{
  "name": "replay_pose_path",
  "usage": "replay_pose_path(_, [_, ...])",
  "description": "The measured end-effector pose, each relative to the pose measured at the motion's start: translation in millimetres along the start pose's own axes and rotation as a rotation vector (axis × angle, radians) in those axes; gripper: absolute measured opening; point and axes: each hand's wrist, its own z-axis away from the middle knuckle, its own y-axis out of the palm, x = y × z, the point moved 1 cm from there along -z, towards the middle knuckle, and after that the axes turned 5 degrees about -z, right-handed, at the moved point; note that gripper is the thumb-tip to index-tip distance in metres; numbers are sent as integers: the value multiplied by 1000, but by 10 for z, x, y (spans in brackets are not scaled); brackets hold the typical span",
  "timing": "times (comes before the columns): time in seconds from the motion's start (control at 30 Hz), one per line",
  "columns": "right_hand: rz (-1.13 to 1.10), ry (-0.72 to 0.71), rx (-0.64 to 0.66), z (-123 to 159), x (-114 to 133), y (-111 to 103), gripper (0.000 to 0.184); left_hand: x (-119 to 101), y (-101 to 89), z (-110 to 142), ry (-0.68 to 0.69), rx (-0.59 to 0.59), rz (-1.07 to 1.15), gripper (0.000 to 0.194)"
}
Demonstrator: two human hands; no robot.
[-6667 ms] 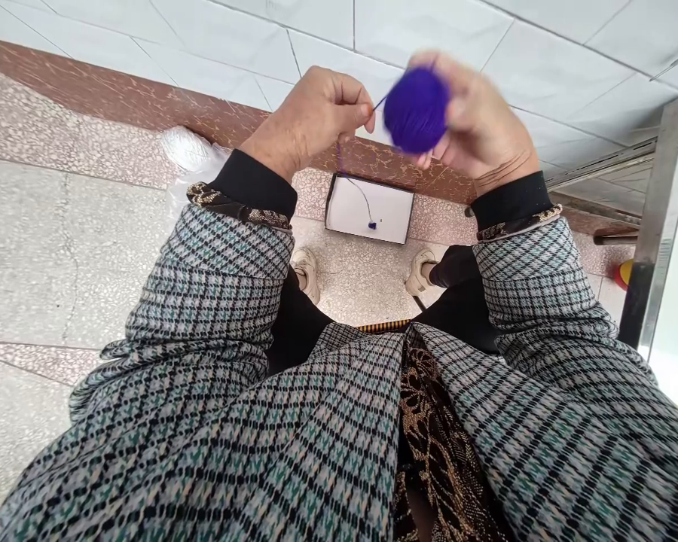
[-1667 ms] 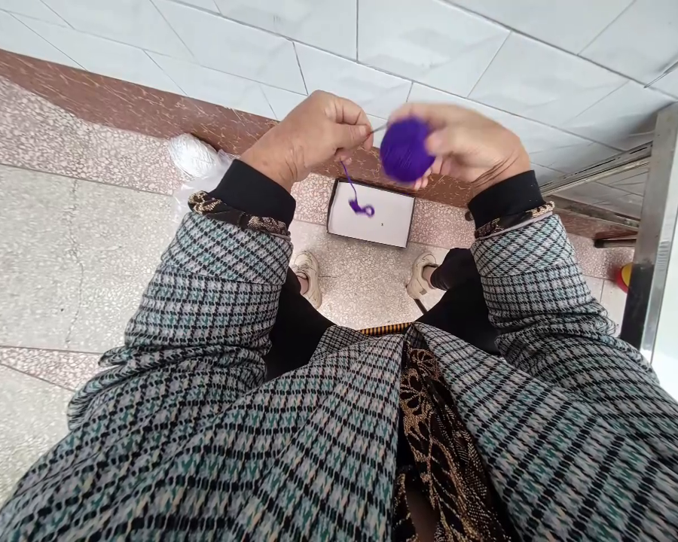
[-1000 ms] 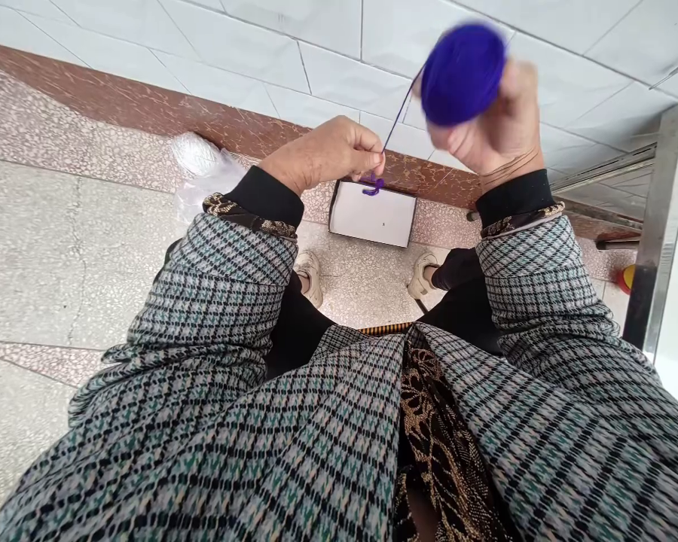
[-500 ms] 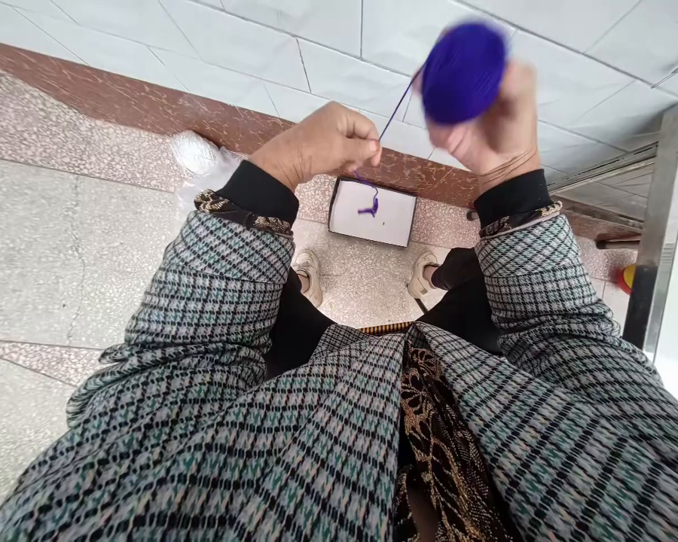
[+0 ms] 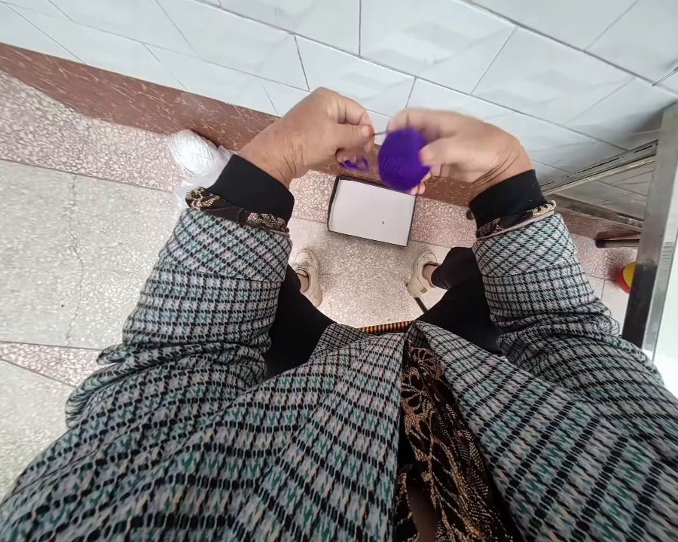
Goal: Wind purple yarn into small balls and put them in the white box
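A ball of purple yarn (image 5: 402,159) is gripped in my right hand (image 5: 457,147), whose fingers wrap over its right and upper side. My left hand (image 5: 331,134) is closed, thumb and forefinger pinching the yarn strand (image 5: 379,134) that runs a short way across to the ball. Below the left fingertips dangles a loose curl of yarn end (image 5: 355,163). Both hands are raised close together in front of the wall, over a shallow white-bottomed box (image 5: 370,212) with dark edges on the floor.
A clear plastic bag with something white (image 5: 195,154) lies on the floor to the left. White wall tiles (image 5: 350,71) rise above a reddish skirting strip. At right stands a metal-framed piece (image 5: 652,226), with a red and yellow object (image 5: 628,278) near it.
My right hand has brought the yarn ball down and left, close to my left hand, shortening the strand between them. The dangling yarn end has risen, and my left hand has shifted slightly up.
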Motion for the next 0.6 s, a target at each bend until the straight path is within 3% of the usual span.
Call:
replay_pose_path(0.1, [-291, -308, -211, -16, 26, -102, 51, -33, 53, -13, -160, -53, 21, 41])
replay_pose_path(0.17, [-392, -434, -390, -109, -9, -188, 43, -53, 127, -21, -133, 117, -3, 40])
replay_pose_path(0.23, [-379, -443, -544, -226, -99, -274, 38, -56, 183, -18, -85, 302, -44, 37])
replay_pose_path(0.3, [-204, -312, -582, -306, -200, -338, 39, -39, 189, -7, -63, 395, -69, 32])
replay_pose_path(0.33, [-60, -203, -525, -316, -234, -356, 41, -25, 170, -1, -59, 403, -65, 29])
replay_pose_path(0.4, [269, 59, -241, -262, -246, -349, 38, 10, 94, 11, -61, 372, -19, 26])
replay_pose_path(0.47, [430, 190, 40, -120, -169, -300, 34, 52, -5, 22, -57, 335, 15, 25])
replay_pose_path(0.53, [319, 150, 215, 50, -44, -220, 42, 95, -90, 31, -64, 309, 34, 25])
replay_pose_path(0.6, [75, 22, 241, 187, 59, -139, 56, 134, -134, 40, -88, 311, 51, 25])
